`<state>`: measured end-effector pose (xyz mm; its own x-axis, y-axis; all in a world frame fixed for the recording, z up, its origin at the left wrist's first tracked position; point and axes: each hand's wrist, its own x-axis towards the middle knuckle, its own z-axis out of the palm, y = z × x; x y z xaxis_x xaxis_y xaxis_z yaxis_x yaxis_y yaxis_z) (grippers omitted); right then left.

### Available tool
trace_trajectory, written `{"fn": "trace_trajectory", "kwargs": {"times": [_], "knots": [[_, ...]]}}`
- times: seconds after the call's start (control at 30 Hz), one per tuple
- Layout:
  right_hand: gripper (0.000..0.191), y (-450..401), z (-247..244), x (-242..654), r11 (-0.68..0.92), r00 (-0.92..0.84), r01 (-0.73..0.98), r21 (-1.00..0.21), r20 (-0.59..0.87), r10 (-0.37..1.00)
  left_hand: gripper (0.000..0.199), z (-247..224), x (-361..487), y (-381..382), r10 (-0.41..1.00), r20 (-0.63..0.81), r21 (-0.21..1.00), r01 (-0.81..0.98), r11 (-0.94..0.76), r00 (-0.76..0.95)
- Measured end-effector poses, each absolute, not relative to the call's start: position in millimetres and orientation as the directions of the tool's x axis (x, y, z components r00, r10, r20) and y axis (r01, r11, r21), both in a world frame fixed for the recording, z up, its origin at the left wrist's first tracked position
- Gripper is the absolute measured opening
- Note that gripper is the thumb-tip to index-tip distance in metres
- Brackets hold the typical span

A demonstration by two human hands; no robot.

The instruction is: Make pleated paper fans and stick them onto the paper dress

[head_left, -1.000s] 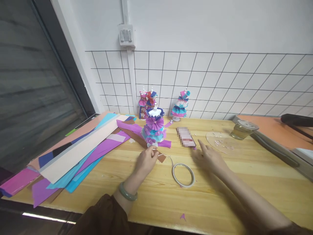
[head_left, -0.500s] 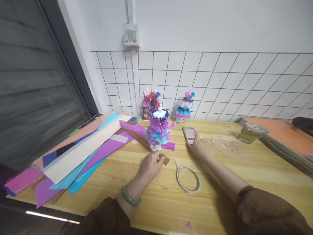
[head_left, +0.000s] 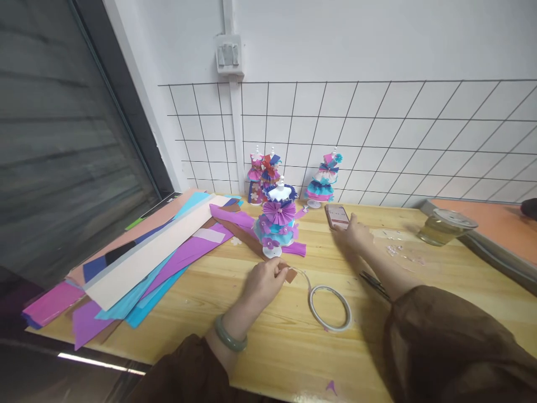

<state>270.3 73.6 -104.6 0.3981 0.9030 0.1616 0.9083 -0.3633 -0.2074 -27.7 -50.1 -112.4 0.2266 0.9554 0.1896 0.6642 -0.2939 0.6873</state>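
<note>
Nearest is the tape roll (head_left: 312, 309), flat on the table a bit right of middle: looks feather-light with a stiff ring, so I'd take it by the outer rim. Just past it on the left, the left hand (head_left: 265, 281) has thumb and forefinger together, pinching the tape strip (head_left: 307, 278) that runs off the roll; that's floppy and probably sticky, so hold only the tip. A brown scrap (head_left: 291, 275) sits by those fingers. Beyond, the little dress form (head_left: 279, 215) has ruffles that'd crush easily imo, so go for its white base (head_left: 272, 252). Farther right, the right hand (head_left: 358, 232) is at the phone (head_left: 337, 217), can't tell if it's gripping; stiff, likely slippery, best held by the long edges.
</note>
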Motion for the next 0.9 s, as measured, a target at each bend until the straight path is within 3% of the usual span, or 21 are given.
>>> {"fn": "trace_trajectory", "kwargs": {"times": [0.27, 0.43, 0.7, 0.9], "knots": [[0.085, 8.5, -102.4, 310.7, -0.207, 0.235, 0.955, -0.213, 0.115, 0.965, 0.024, -113.4, -27.1, -50.6, 0.956, 0.198, 0.71, 0.64, -0.293, 0.218], [0.078, -62.2, -107.6, 326.9, -0.102, 0.121, 0.972, -0.211, 0.077, 0.99, 0.023, -118.1, -26.6, -48.5, 0.952, 0.218, 0.709, 0.635, -0.306, 0.216], [0.041, -116.5, -138.8, 335.0, 0.03, -0.023, 0.999, -0.043, 0.153, 0.988, 0.023, -117.4, -28.7, -45.2, 0.958, 0.2, 0.658, 0.696, -0.286, 0.204], [0.034, -115.6, -128.6, 298.9, 0.075, -0.07, 0.997, -0.002, 0.327, 0.943, 0.02, -119.4, -29.5, -43.8, 0.972, 0.123, 0.572, 0.785, -0.236, 0.202]]}}
